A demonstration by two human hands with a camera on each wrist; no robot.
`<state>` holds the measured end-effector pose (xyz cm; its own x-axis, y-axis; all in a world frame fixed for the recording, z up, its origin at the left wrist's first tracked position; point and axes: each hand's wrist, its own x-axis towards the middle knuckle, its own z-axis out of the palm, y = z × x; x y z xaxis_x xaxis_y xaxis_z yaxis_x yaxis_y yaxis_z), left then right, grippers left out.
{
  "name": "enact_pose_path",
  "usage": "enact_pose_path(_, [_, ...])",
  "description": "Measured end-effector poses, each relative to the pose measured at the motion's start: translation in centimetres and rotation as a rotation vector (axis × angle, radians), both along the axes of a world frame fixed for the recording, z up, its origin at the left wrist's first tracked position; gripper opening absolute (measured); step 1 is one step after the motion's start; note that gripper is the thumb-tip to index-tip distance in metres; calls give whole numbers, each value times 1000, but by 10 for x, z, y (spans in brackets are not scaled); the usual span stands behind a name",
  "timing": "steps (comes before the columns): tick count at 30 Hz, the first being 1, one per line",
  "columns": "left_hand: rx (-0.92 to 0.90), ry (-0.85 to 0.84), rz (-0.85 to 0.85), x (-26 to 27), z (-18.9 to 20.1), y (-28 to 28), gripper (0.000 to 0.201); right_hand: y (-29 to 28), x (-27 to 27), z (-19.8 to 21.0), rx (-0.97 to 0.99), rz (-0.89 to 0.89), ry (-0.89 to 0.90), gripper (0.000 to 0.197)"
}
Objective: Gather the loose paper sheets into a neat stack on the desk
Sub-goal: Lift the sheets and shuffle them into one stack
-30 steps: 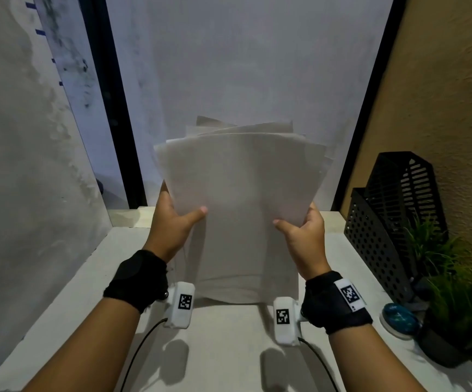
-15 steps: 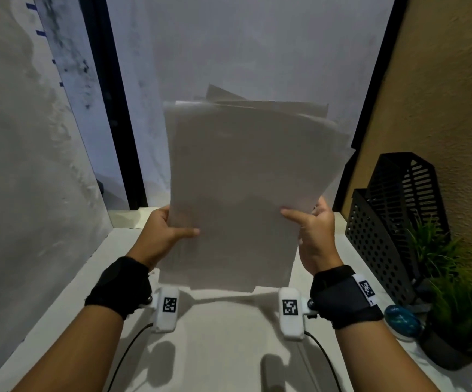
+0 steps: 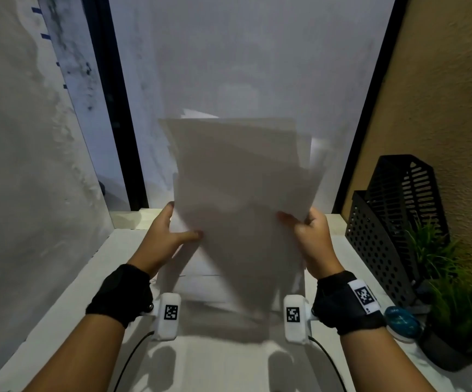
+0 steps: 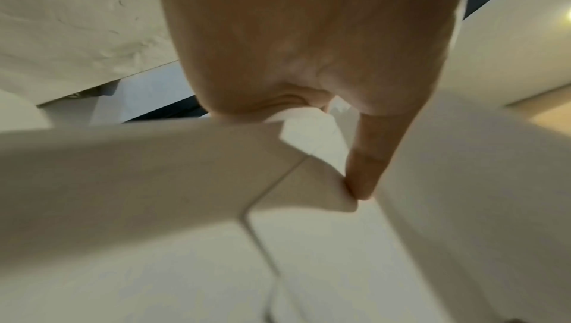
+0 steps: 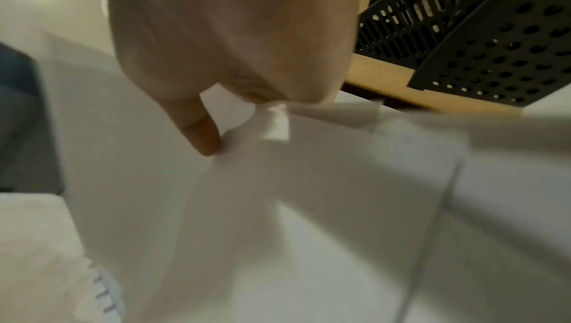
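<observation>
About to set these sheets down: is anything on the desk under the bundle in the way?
Nothing visible. Both the left hand and right hand grip the paper sheets upright over bare desk. The file holder, plant and blue object sit off to the right.

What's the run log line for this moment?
left hand: grips paper sheets | right hand: grips sheets | sheets: upright, uneven | desk

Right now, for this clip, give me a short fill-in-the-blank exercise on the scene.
1. The paper sheets are held by ____ hands.
2. The left hand grips the sheets' ____ edge.
3. The black mesh rack stands to the ____ of the sheets.

Missing words: both; left; right
</observation>
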<state>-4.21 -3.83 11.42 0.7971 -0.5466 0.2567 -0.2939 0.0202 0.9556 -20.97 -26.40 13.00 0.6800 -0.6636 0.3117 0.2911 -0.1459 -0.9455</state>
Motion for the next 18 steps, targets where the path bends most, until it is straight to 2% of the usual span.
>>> enact_pose_path(3, [71,-38,-44,2,3,5,53,-4,-2,7,41,20,43,16])
enact_pose_path(5, [68,-70,-39,0,6,5,56,-1,-3,9,15,31,78,20])
enact_pose_path(9, [19,-246,124,-18,9,-12,58,23,5,3,-135,-66,-4,37])
enact_pose_path(11, [-37,-298,189,-31,7,-24,62,37,11,-2,-217,-156,-66,33])
enact_pose_path(14, [-119,-257,230,-36,-3,-36,65,50,14,-4,-205,-198,-130,26])
enact_pose_path(18, [-143,-176,281,-32,-25,-30,72,51,13,-16,-117,-232,-123,46])
